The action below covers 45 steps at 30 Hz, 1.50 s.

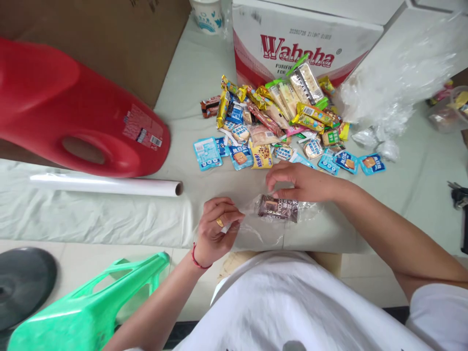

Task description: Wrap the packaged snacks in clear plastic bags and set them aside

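A brown cocoa snack packet (278,208) lies in or on a clear plastic bag (266,232) near the table's front edge. I cannot tell whether it is fully inside. My left hand (219,225), with a gold ring and a red wrist cord, pinches the bag's left end between thumb and fingers. Over the packet's upper edge, my right hand (300,182) has its fingers bent and its thumb a little apart from them, close to the wrapper. Beyond both hands spreads a pile of wrapped snacks (266,119), with blue packets (242,157) along its near side.
A white Wahaha carton (307,36) stands behind the pile, with a paper cup (207,17) to its left. Clear plastic bags (393,83) lie at right. On the left are a red jug (120,112) and a white roll (106,185); a green stool (84,312) stands below.
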Motion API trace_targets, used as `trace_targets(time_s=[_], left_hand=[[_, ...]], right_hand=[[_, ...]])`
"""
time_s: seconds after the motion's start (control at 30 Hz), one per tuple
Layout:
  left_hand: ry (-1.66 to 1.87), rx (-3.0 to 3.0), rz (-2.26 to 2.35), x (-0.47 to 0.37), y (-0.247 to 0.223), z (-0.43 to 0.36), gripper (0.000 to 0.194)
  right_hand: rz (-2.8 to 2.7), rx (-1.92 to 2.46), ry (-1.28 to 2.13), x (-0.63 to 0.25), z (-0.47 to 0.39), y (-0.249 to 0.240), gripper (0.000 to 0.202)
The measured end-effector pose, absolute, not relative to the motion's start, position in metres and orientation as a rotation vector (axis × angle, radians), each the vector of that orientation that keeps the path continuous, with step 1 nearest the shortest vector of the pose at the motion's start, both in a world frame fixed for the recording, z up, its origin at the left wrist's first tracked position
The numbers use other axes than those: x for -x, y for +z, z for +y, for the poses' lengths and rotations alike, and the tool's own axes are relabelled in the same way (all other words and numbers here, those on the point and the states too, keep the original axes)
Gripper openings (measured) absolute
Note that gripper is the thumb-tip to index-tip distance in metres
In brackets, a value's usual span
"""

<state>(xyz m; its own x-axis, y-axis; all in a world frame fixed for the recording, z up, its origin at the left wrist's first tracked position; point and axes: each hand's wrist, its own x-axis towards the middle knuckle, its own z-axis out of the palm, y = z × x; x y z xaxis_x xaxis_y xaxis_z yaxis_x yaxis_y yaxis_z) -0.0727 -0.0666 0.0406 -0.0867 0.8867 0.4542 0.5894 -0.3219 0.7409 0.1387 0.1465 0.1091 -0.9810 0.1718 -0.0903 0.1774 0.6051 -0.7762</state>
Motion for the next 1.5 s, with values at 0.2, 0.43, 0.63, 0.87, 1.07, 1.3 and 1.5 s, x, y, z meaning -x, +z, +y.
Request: trace_targets(time_s=[0.2, 0.43, 0.63, 0.87, 1.07, 1.3, 1.5], left_hand=[[1.343, -1.874, 1.623, 0.074, 0.039, -0.067, 0.023], [1.366, -1.899, 1.591, 0.072, 0.039, -0.066, 0.026], [1.363, -1.922, 1.575, 0.070, 0.041, -0.064, 0.027], [1.364, -1.915, 1.587, 0.071, 0.040, -0.065, 0.025], [1.349, -1.973, 1.610, 0.073, 0.048, -0.057, 0.022], [1.008, -2.156, 1.615, 0.071, 0.043, -0.024, 0.019], [0.744, -2.034, 1.783, 0.070, 0.027, -0.002, 0.025]], right_hand=[[2.838, -0.152, -1.051, -0.165, 0.136, 0.118, 0.060], [2.899, -0.208, -0.792, -0.162, 0.104, 0.112, 0.081], [2.885, -0.165, -0.794, -0.149, 0.107, 0.115, 0.036], [2.825, -0.179, -0.849, -0.135, 0.116, 0.110, 0.010], [2.705, -0.647, -1.023, -0.110, 0.138, 0.114, 0.017], [2.743, -0.888, -0.873, -0.084, 0.151, 0.098, 0.017], [3.035, -0.612, -1.220, -0.134, 0.143, 0.126, 0.023]])
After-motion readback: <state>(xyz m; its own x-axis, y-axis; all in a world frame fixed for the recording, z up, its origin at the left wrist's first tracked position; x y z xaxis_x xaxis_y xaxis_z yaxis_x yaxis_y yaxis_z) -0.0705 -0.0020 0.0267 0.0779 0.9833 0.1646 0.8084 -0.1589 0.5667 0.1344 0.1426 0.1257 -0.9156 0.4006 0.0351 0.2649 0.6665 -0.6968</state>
